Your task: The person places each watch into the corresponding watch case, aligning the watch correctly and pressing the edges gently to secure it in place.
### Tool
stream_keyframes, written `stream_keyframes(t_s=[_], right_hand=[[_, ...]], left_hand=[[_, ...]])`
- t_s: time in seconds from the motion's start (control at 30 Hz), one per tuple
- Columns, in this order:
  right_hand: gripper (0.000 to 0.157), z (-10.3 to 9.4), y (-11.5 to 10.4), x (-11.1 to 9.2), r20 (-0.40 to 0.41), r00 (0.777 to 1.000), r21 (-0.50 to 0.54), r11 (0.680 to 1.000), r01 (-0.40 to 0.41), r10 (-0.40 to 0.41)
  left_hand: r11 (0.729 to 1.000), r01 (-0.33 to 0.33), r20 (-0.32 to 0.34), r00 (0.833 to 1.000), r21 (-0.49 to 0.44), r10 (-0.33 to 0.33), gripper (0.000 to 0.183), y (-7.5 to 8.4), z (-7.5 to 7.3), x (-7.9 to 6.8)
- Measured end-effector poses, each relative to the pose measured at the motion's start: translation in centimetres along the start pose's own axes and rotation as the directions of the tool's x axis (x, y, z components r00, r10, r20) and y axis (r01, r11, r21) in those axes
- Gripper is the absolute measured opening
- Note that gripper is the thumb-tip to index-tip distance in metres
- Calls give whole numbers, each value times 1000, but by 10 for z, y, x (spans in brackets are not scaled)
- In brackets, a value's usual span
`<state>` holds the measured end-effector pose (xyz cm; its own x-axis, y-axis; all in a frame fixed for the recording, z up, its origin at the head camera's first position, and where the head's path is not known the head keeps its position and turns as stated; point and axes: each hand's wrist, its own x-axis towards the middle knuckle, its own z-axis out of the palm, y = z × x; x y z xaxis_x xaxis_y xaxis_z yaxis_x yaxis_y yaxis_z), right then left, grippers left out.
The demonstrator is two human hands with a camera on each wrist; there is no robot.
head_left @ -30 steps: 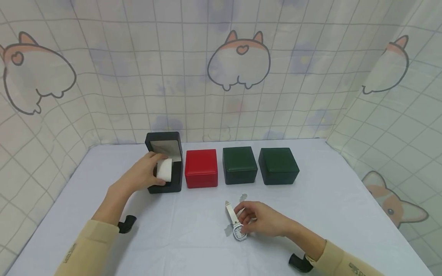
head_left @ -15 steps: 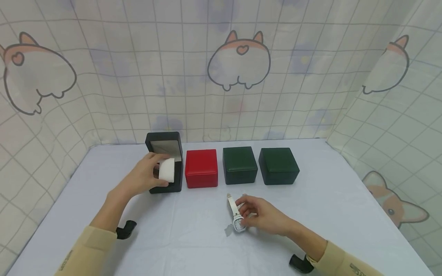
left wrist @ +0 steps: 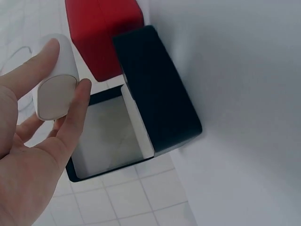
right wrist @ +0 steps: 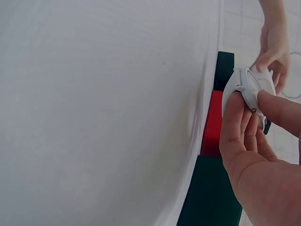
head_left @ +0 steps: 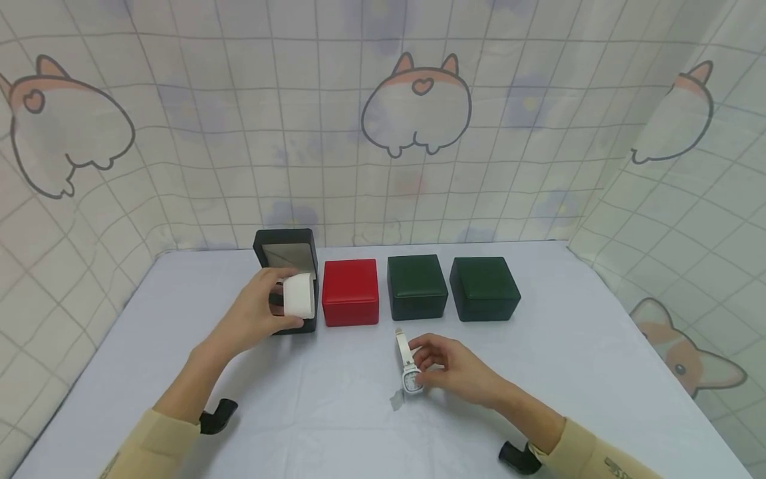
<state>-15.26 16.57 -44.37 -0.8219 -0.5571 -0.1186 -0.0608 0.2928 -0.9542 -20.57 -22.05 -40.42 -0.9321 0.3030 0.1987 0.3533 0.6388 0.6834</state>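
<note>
My left hand (head_left: 256, 309) grips a white watch pillow (head_left: 298, 296) over the opened dark watch box (head_left: 286, 238). In the left wrist view the thumb and fingers pinch the pillow (left wrist: 57, 96) by its sides, and the box's pale lining (left wrist: 110, 136) shows beside it. My right hand (head_left: 457, 369) pinches a white wristwatch (head_left: 411, 378) at its case, with the strap pointing away toward the boxes. The right wrist view shows the watch (right wrist: 247, 89) between thumb and fingers.
A closed red box (head_left: 350, 293) stands just right of the dark box. Two closed green boxes (head_left: 417, 286) follow farther right in the same row. A grey patch (head_left: 397, 400) shows on the white tablecloth (head_left: 335, 412) near the watch. A patterned curtain (head_left: 335, 133) hangs behind.
The left hand has drawn the pillow up and to the right from the dark box. The right hand has lifted the watch and shifted it slightly toward the boxes.
</note>
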Motion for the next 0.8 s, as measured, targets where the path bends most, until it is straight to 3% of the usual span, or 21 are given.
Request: stream_keyframes(t_s=[0.23, 0.63, 0.8], right_hand=[[50, 1, -3, 3, -11, 1000, 14, 1000, 5, -5], [53, 1, -8, 8, -27, 1000, 18, 1000, 0, 0], [53, 1, -9, 8, -37, 999, 29, 1000, 0, 1]], left_hand=[[994, -58, 18, 998, -96, 60, 83, 6, 10, -8], [981, -26, 73, 997, -190, 40, 94, 18, 33, -18], [975, 4, 92, 996, -221, 17, 90, 23, 41, -22]])
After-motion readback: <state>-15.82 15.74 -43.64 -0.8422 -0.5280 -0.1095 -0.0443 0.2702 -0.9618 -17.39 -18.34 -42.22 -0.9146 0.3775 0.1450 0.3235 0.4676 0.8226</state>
